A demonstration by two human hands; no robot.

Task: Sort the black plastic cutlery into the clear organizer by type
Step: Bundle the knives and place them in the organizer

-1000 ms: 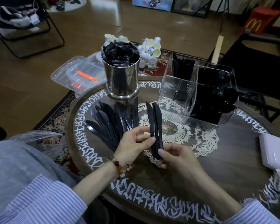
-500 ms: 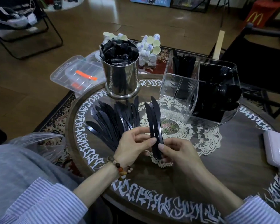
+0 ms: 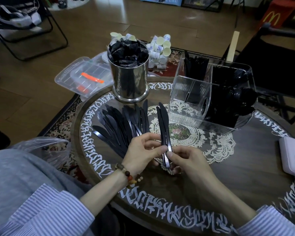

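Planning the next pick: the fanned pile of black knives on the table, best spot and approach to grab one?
Judging from the pose: pinch a knife from the pile of black knives at its handle end, the near ends converging by the left hand. The blades fan away toward the steel canister. Come from the near side, low; handles overlap, so take the topmost one.

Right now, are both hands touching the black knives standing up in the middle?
Touching. The head view shows the left hand and right hand both pinching the lower handles of the held knives.
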